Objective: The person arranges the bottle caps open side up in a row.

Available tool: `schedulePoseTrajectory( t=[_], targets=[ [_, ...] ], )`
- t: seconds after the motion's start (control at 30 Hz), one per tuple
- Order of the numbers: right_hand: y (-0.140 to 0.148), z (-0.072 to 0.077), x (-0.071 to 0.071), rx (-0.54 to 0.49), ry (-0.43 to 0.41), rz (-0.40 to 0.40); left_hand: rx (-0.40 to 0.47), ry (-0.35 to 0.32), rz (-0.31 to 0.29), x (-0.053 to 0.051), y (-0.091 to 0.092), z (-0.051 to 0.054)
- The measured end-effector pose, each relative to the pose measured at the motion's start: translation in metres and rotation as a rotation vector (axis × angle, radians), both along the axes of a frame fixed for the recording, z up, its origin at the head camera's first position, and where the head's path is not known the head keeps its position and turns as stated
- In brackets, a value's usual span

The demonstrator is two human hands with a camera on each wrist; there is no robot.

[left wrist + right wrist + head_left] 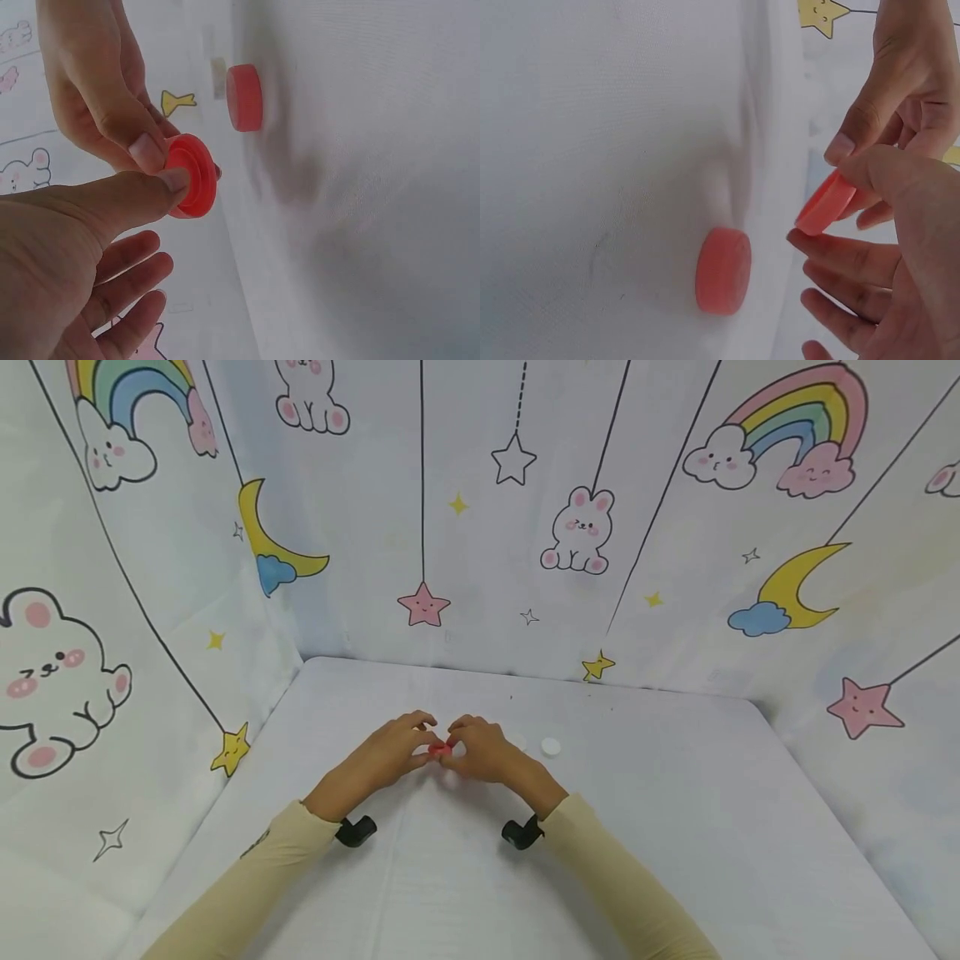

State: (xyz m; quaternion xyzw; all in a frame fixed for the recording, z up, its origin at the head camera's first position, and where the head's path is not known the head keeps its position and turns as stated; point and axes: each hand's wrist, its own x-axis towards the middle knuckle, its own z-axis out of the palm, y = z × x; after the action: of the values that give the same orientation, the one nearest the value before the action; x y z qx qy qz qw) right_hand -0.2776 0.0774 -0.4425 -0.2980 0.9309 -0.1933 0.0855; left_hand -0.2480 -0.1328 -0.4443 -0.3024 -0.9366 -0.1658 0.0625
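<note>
Above a white tabletop, the fingers of the left hand and right hand jointly pinch a round, shallow red plastic cap, seemingly for steadiness.

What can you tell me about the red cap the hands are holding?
The cap is round, shallow and bright red, and looks like plastic, with a ring inside its hollow side. It is held tilted, clear of the table, between the left hand and the right hand. Both thumbs touch it; no marking shows.
</note>
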Motion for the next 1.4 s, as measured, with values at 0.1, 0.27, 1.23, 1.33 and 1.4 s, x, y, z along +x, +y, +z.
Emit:
schedulePoseTrajectory(
  t=[0.1, 0.27, 1.23, 1.33, 1.4],
  targets=[
    [0.003, 0.001, -0.001, -0.023, -0.025, 0.009, 0.0, 0.052, -0.026, -0.001, 0.0, 0.0],
    [0.008, 0.0, -0.003, -0.032, -0.032, 0.013, 0.036, 0.058, -0.045, -0.002, -0.001, 0.0],
    [0.003, -0.015, 0.006, -0.042, 0.342, 0.024, 0.342, -0.383, 0.22, -0.025, -0.01, -0.004],
    [0.003, -0.017, 0.006, -0.046, 0.35, 0.026, 0.342, -0.407, 0.214, -0.026, -0.01, -0.005],
    [0.003, -0.017, 0.005, -0.044, 0.357, 0.027, 0.346, -0.422, 0.21, -0.025, -0.01, -0.005]
  ],
)
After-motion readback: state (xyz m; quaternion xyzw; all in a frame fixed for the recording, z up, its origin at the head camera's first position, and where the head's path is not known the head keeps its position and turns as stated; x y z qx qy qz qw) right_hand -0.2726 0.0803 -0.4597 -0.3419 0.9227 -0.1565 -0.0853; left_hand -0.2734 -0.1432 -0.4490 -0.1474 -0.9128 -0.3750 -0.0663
